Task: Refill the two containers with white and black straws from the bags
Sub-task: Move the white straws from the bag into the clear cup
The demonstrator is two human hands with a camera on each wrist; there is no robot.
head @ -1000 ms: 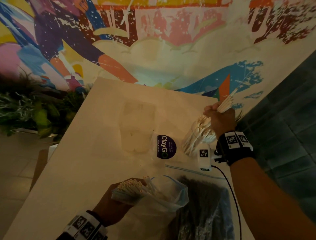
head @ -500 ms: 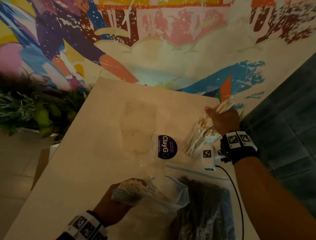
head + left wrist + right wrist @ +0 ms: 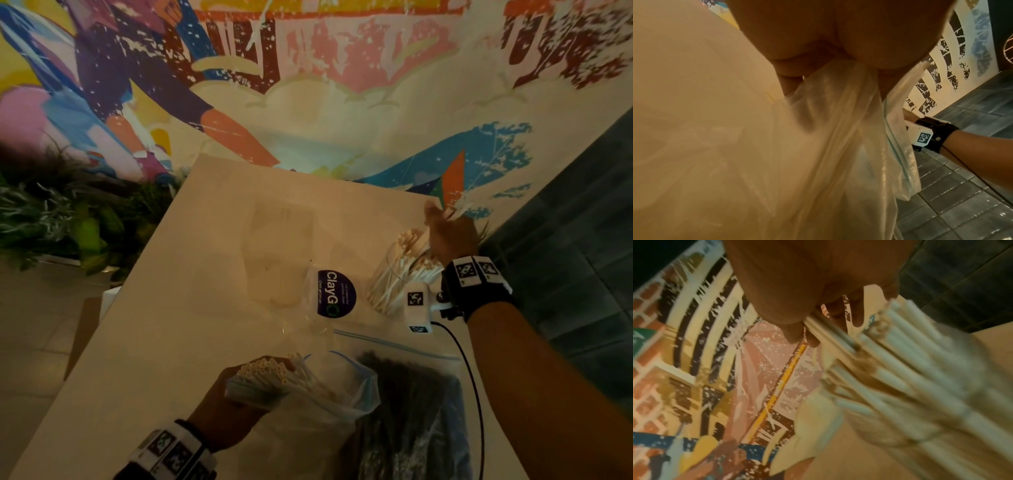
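Note:
My right hand hovers over the clear container at the table's right edge, which is packed with white straws. Thumb and forefinger still pinch a few white straws, and the other fingers spread loosely above the bunch. Near the front edge my left hand grips the clear bag of white straws, mouth up; its plastic hangs below the fingers. A zip bag of black straws lies flat beside it. A second clear container with a dark "ClayGo" sticker stands mid-table.
A faint see-through object stands left of the sticker container. The white table meets a painted mural wall at the back. Plants sit off the left edge, with dark tiled floor to the right. A cable trails from my right wrist.
My right hand has drifted slightly right over the container and loosened, with fewer straws sticking out of it. The left hand and both bags have stayed put.

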